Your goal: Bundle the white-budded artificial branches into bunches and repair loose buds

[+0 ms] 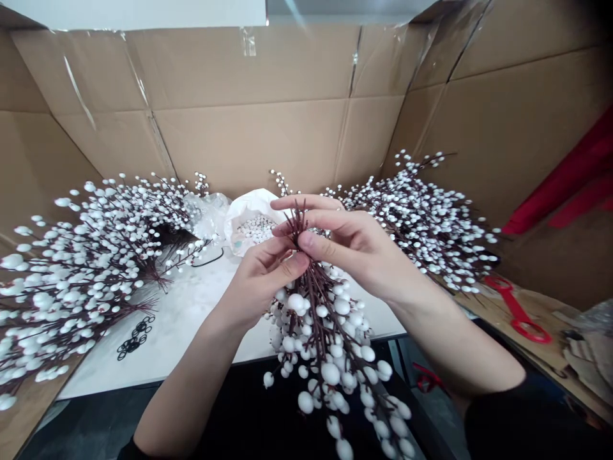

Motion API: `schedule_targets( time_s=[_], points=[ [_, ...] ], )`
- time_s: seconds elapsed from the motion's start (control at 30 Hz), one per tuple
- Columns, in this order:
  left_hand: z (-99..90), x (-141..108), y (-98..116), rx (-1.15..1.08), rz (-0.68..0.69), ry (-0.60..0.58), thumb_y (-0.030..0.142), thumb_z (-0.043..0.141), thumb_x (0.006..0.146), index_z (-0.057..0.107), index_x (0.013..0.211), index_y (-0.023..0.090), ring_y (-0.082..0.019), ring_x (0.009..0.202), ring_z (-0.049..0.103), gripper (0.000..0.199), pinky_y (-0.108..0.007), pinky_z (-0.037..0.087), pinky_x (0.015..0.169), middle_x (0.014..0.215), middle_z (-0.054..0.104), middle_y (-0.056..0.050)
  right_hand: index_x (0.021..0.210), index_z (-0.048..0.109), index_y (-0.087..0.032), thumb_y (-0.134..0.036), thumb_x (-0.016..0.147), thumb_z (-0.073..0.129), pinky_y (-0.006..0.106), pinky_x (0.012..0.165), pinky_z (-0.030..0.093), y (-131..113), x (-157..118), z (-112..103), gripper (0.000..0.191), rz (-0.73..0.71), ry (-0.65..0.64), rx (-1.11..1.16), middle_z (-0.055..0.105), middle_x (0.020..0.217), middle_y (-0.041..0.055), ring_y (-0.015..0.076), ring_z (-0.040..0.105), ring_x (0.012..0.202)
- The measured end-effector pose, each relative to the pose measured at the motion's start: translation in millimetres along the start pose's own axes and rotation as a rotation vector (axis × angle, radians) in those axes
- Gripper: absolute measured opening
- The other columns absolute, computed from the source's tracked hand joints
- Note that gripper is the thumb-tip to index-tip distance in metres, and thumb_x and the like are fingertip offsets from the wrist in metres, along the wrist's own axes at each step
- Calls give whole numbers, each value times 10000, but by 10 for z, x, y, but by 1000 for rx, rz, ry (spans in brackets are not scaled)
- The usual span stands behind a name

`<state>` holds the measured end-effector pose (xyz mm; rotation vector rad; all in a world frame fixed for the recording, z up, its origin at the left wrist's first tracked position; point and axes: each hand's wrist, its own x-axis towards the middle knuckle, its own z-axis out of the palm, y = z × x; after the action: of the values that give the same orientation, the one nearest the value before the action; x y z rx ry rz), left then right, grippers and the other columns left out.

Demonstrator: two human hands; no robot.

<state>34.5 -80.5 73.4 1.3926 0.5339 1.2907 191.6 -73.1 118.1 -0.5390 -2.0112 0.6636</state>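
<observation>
A bunch of artificial white berry stems (330,342) hangs upside down in front of me, its dark brown stem ends pointing up and its berries toward my lap. My left hand (263,275) pinches the stems just under their ends, thumb in front. Close above it, my right hand (352,246) closes thumb and fingers on the same stems near the tips. Whether a band goes round the stems is hidden by the fingers. Behind the hands stands a white bag (253,220) of loose white berries.
Bundles of white berry stems (96,255) lie at the left, and another heap (421,223) at the right. Black elastic bands (136,337) lie on the white table top (191,319). A red tool (517,310) rests at the right. Cardboard walls (258,128) enclose the table.
</observation>
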Motion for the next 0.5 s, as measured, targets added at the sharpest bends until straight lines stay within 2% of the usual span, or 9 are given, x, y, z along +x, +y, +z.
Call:
schedule_targets(
  time_s=[0.1, 0.2, 0.3, 0.43, 0.5],
  points=[
    [42, -20, 69, -64, -45, 29, 335, 740, 749, 744, 787, 178, -147, 747, 652, 161, -253, 499, 728, 762, 716, -26, 822, 722, -217, -254, 814, 663, 403, 874, 495, 34, 4, -23, 69, 72, 58, 194, 611, 1242, 55, 250, 552, 1158],
    [63, -42, 103, -67, -76, 42, 313, 738, 750, 749, 728, 172, -134, 710, 638, 143, -240, 487, 699, 745, 717, -30, 717, 704, -193, -220, 760, 707, 367, 793, 521, 44, 5, -47, 51, 154, 43, 282, 614, 1224, 62, 255, 560, 1143],
    [68, -54, 93, -79, -101, 40, 301, 752, 734, 756, 744, 178, -132, 691, 634, 124, -246, 487, 688, 730, 717, -29, 687, 687, -172, -167, 728, 713, 350, 820, 510, 25, 13, -79, 49, 229, -35, 327, 604, 1242, 67, 242, 543, 1164],
    [68, -46, 72, -82, -120, 12, 319, 757, 725, 757, 758, 176, -136, 671, 627, 147, -254, 486, 669, 720, 713, -32, 756, 678, -151, -149, 728, 684, 300, 702, 518, 0, 39, -123, 28, 372, -183, 429, 555, 1313, 74, 182, 625, 955],
    [73, -42, 80, -55, -123, 1, 328, 752, 731, 752, 736, 174, -128, 659, 615, 155, -243, 479, 651, 701, 703, -27, 829, 680, -151, -158, 724, 692, 290, 673, 516, 2, 48, -148, 106, 372, -206, 442, 568, 1288, 82, 171, 630, 909]
  ],
)
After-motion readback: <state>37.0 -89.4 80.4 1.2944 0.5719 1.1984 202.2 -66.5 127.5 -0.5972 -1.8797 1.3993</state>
